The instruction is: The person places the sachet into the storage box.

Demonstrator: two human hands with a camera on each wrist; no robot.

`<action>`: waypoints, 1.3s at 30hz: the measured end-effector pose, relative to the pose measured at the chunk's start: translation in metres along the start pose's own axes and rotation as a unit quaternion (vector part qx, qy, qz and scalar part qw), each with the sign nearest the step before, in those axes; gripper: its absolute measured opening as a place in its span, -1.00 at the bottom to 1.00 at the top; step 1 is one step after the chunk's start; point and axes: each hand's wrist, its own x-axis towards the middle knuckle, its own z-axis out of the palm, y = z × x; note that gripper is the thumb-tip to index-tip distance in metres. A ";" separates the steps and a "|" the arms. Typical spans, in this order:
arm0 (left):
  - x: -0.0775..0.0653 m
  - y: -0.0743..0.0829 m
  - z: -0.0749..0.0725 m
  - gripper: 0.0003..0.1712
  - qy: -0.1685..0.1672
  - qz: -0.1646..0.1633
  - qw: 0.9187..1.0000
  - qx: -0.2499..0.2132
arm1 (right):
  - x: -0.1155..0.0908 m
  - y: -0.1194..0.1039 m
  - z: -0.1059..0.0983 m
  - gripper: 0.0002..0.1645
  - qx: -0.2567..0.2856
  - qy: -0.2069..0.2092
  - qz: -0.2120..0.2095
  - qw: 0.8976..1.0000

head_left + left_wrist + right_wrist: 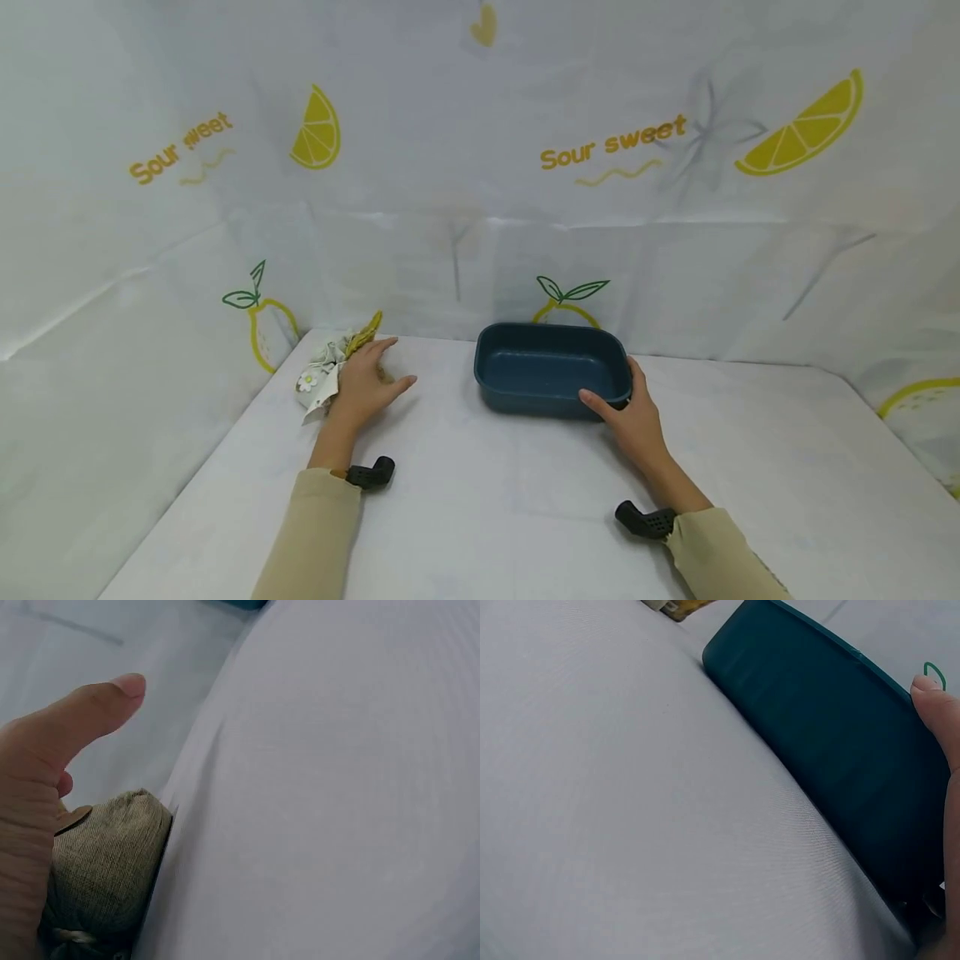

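On the surface (480, 517) we grip one blue bin (525, 402) with our right fingers (600, 406); our left fingers (382, 344) spread over one cloth heap (321, 375).

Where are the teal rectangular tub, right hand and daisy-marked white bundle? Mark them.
Teal rectangular tub (551, 371): head view, its bare floor.
Right hand (636, 422): head view, its back.
Daisy-marked white bundle (307, 382): head view, its daisy.

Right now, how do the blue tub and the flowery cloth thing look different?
The blue tub is plain and dark; the flowery cloth thing is mostly white, with a flower. The tub is smooth; the cloth thing is crumpled. The right hand holds the tub; the left hand is beside the cloth thing. Both are on the white table.
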 end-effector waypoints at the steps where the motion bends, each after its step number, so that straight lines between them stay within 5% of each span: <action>1: -0.001 -0.001 -0.001 -0.14 -0.009 -0.004 1.000 -0.004 | -0.001 0.000 -0.001 0.33 0.000 0.000 0.001 1.000; 4: -0.002 -0.004 -0.004 -0.04 -0.037 -0.019 0.999 -0.021 | -0.002 0.000 -0.002 0.33 -0.002 0.002 0.003 1.000; 10: -0.002 -0.013 -0.007 -0.01 -0.084 -0.052 0.995 0.021 | 0.000 -0.005 -0.004 0.33 0.001 0.007 0.000 1.000; 20: -0.004 -0.019 -0.009 -0.01 -0.094 -0.101 0.990 0.039 | 0.001 -0.005 0.001 0.33 0.004 -0.002 0.013 1.000; 29: -0.008 -0.017 0.000 -0.25 -0.103 -0.056 0.991 0.067 | 0.001 -0.003 0.002 0.32 0.004 -0.002 0.010 1.000; 33: -0.006 -0.014 0.001 -0.40 -0.085 -0.064 0.993 0.048 | 0.000 -0.003 0.002 0.32 0.002 -0.001 0.011 1.000; 39: -0.004 -0.005 0.004 -0.59 -0.049 -0.097 0.992 -0.057 | 0.000 -0.003 0.003 0.31 0.004 0.002 0.006 1.000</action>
